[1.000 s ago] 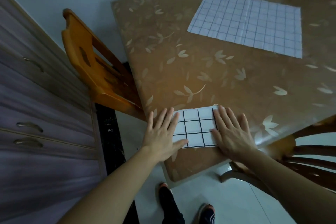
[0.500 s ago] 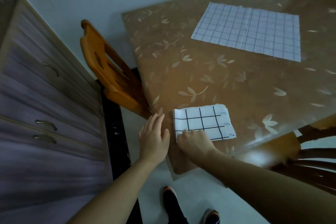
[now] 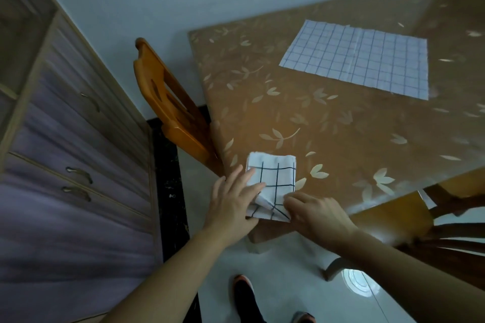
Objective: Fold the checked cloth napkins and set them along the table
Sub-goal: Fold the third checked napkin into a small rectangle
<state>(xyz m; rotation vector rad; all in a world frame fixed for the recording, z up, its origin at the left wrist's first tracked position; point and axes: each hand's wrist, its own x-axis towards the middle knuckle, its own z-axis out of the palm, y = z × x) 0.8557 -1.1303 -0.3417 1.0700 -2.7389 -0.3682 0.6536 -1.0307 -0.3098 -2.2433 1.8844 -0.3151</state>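
A small folded napkin [image 3: 275,176], white with a bold dark check, lies at the near corner of the table [image 3: 341,126]. Its near part is lifted and creased. My left hand [image 3: 231,199] rests on its left side with the fingers straight. My right hand [image 3: 317,214] has curled fingers that pinch the napkin's near right edge. A second napkin [image 3: 359,60], white with a fine check, lies spread flat at the far right of the table.
An orange wooden chair [image 3: 168,102] stands against the table's left side. A drawer cabinet [image 3: 65,152] fills the left. Another chair [image 3: 433,217] sits under the table's near right edge. My shoes [image 3: 244,294] show on the pale floor below.
The folded napkin is narrower than before, with its near part raised. My left hand has moved from beside the napkin onto it. My right hand now pinches the near right edge.
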